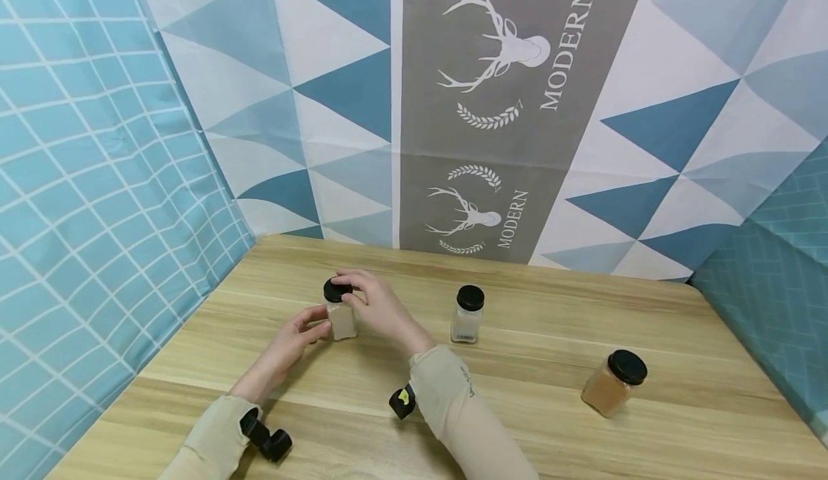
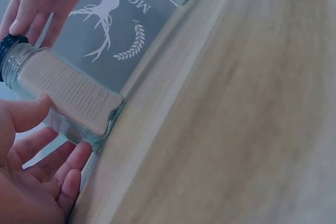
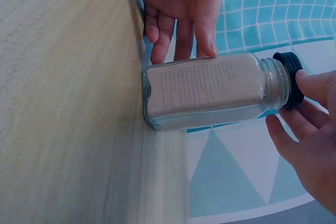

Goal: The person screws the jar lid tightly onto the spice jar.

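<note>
A square glass spice jar [image 1: 342, 320] with pale powder and printed text stands upright at the table's left. My right hand [image 1: 378, 310] reaches over from the right and pinches its black lid [image 3: 290, 80] between thumb and fingers. Glass threads show below the lid in the right wrist view. Low on the jar's left side is my left hand [image 1: 292, 340], thumb and fingertips right at the glass. Its fingers [image 2: 71, 156] are spread and loosely bent, not wrapped round the jar.
Another black-lidded jar [image 1: 467, 315] with whitish contents stands to the right. Farther right and nearer stands a jar of orange-brown powder [image 1: 604, 390]. Patterned cloth [image 1: 349, 106] hangs behind the wooden table [image 1: 530, 422], and blue checked cloth [image 1: 84, 178] hangs at the left.
</note>
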A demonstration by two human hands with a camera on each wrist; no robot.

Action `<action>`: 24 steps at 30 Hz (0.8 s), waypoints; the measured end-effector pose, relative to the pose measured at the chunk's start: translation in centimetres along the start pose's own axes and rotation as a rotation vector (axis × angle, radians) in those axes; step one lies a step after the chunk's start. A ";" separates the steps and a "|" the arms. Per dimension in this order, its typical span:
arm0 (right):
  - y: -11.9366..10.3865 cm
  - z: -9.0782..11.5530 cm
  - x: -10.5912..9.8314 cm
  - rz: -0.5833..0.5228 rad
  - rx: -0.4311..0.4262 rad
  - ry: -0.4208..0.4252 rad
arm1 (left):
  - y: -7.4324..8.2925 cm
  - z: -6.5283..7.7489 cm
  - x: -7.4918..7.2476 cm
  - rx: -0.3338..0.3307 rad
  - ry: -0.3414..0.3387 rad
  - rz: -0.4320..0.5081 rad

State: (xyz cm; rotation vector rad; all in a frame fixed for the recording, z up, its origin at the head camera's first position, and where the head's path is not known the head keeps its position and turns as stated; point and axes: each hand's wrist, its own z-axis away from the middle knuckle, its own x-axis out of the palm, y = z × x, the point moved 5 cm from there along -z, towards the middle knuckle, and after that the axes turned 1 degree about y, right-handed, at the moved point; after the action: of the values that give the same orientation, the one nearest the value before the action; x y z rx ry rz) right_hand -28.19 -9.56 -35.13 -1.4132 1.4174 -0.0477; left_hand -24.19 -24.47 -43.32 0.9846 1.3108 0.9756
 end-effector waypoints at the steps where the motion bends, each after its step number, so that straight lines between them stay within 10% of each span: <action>1: 0.0 0.0 0.1 0.002 -0.003 -0.002 | 0.0 0.0 0.0 0.000 0.002 0.004; 24: 0.9 0.2 0.1 0.039 0.019 0.031 | -0.3 -0.2 0.0 -0.026 0.024 -0.024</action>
State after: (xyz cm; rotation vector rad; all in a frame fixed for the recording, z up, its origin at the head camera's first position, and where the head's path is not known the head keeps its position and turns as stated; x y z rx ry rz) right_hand -28.67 -9.24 -35.84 -1.3741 1.4664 -0.0580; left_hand -24.38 -24.55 -43.63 0.9375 1.3243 0.9867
